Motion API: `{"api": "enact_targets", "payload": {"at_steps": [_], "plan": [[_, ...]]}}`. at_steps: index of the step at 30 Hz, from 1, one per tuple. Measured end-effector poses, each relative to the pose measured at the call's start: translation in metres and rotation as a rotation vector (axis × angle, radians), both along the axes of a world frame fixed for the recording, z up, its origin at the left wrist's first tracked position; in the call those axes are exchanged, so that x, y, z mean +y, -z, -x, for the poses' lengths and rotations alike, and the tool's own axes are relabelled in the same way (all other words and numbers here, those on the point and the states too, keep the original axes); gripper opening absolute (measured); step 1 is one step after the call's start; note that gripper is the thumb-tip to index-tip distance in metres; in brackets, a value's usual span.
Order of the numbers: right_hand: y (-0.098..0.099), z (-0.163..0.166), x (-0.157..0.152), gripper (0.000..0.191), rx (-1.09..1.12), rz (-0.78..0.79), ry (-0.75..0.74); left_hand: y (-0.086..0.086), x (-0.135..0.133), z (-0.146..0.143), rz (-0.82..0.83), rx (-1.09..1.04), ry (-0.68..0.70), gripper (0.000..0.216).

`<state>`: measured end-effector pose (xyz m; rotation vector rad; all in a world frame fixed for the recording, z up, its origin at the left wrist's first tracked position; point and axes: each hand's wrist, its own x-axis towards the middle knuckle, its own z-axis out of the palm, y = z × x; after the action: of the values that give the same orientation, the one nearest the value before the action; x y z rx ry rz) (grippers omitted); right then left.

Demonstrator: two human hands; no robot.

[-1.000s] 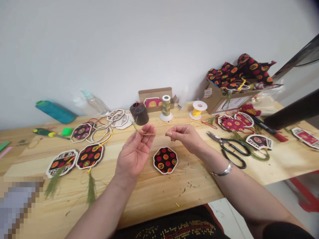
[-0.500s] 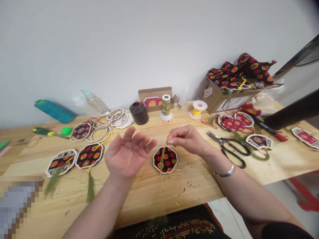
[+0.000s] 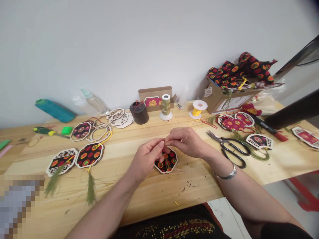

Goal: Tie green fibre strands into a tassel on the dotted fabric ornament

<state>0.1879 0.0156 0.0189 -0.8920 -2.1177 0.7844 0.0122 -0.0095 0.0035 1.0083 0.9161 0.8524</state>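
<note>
My left hand (image 3: 147, 157) and my right hand (image 3: 185, 142) meet fingertip to fingertip just above a black fabric ornament with red and orange dots (image 3: 167, 162) lying on the wooden table (image 3: 154, 192). Both hands are closed in a pinch on a thin bunch of olive-green thread (image 3: 166, 156), which hangs down over the ornament. The left hand covers the ornament's left part. A silver bracelet (image 3: 228, 174) sits on my right wrist.
Black scissors (image 3: 230, 147) lie right of my hands. Behind stand a black spool (image 3: 139, 113), a gold thread spool (image 3: 165, 107) and a yellow cord spool (image 3: 198, 109). Finished ornaments with green tassels (image 3: 76, 158) lie at left; a cardboard box of fabric (image 3: 233, 89) is at back right.
My left hand let go of the thread, opened and swung left, then came back to pinch it beside my right hand. The thread went from stretched level to hanging down.
</note>
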Motion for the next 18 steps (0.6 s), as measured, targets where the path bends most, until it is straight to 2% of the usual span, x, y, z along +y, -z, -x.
{"api": "enact_targets", "payload": {"at_steps": [6,13,18], "plan": [[0.0033,0.0006,0.0005,0.017,-0.103,-0.102,0.007,0.0025,0.0036,0.0029,-0.016,0.2,0.001,0.023],[0.0068,-0.0007,0.0014,0.014,-0.183,-0.206,-0.012,0.0014,0.004,0.0028,0.042,0.201,0.016,0.021],[0.0065,-0.0036,0.0032,0.014,-0.184,-0.208,0.016,-0.0002,0.0044,0.0019,0.069,0.197,-0.007,0.017]]}}
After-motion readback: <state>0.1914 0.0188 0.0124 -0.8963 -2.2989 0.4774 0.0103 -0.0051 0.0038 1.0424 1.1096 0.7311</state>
